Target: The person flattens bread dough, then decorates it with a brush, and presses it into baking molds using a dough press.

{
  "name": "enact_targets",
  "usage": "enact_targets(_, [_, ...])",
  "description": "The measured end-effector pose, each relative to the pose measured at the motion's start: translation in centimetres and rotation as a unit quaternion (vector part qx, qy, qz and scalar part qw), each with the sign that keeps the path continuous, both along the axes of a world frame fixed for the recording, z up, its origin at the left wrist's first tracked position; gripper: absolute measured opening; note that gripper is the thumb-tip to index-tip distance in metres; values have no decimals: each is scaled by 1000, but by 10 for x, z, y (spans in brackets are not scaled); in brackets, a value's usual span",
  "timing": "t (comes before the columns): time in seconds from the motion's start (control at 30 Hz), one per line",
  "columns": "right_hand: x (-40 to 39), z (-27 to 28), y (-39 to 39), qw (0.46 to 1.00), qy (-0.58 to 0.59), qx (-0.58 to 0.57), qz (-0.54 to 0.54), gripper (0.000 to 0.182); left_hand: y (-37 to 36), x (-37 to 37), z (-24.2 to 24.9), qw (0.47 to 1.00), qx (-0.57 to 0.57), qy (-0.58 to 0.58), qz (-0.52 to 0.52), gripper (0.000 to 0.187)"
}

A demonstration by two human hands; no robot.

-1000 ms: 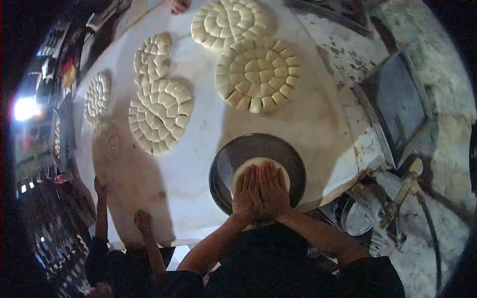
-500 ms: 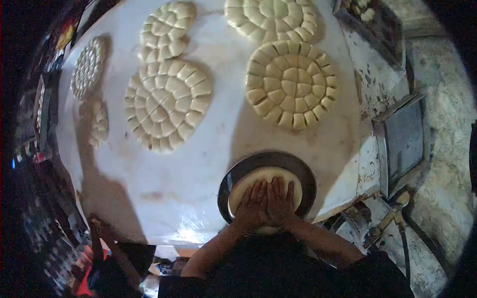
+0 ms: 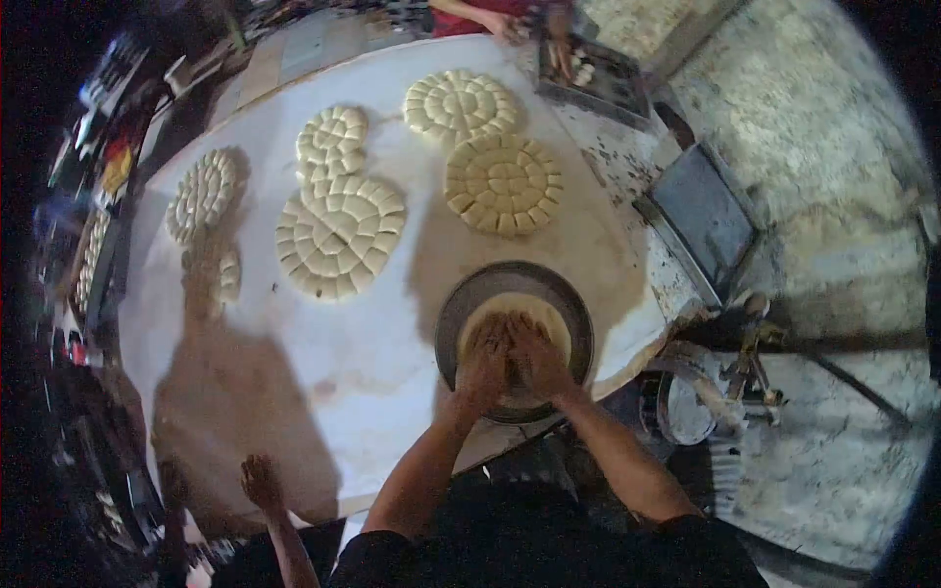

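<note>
A pale disc of dough lies in a round dark metal pan at the near edge of a white table. My left hand and my right hand rest side by side on the dough, palms down with fingers spread, pressing it flat. Neither hand grips anything. The near part of the dough is hidden under my hands.
Several round cut dough loaves lie across the table. A dark tray sits at the right edge. Another person's hand rests on the table's near-left edge, and a person in red stands at the far end beside a tray of dough pieces.
My hands stay on the dough in the pan, their fingers now more spread. The view has pulled back and tilted, showing the far end of the table and the person there.
</note>
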State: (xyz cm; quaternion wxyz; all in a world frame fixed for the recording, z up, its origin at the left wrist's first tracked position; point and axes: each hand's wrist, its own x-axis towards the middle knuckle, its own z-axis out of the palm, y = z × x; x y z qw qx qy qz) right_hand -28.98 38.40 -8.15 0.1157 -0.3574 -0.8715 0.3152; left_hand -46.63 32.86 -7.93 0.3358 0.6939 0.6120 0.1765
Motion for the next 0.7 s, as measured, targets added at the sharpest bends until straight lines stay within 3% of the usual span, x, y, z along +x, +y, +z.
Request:
enact_targets(0.07, [-16,-13,-5,983,-124,127,-38,61,2,7,-16,981,105,166,5,64])
enact_targets(0.1, [-24,-18,-3,963,-184,187,-58,62,12,4,-21,980,122,155,13,65])
enact_targets(0.2, [-36,45,0,967,-169,173,-75,67,5,-1,-6,981,132,145,-9,67])
enact_targets(0.27, [-26,-30,17,935,-176,296,-84,68,19,-9,-21,971,136,187,-63,71])
enact_targets(0.33, [2,-55,26,978,2,171,-121,63,47,-12,-50,983,50,156,-84,73])
enact_targets(0.37, [12,-36,34,970,198,-18,-140,59,50,-1,-44,985,45,154,-63,73])
enact_targets(0.4, [19,-21,36,880,355,-249,-195,51,52,11,-41,987,39,152,-42,74])
enact_targets(0.43, [24,9,35,696,513,-420,-276,44,34,38,-32,985,68,157,9,74])
enact_targets(0.47, [42,-8,21,740,485,-353,-304,42,14,55,-31,981,93,160,60,74])
enact_targets(0.57, [128,-52,-78,856,358,-161,-335,41,-20,37,-80,945,192,264,-8,74])
enact_targets(0.63, [185,-32,-179,875,293,-146,-356,40,-4,34,-108,907,277,308,-78,75])
enact_targets(0.67, [208,-1,-242,848,282,-192,-406,35,0,38,-98,950,259,173,-19,71])
enact_targets(0.7, [237,-15,-302,837,223,-240,-438,34,8,39,-87,957,253,140,-4,69])
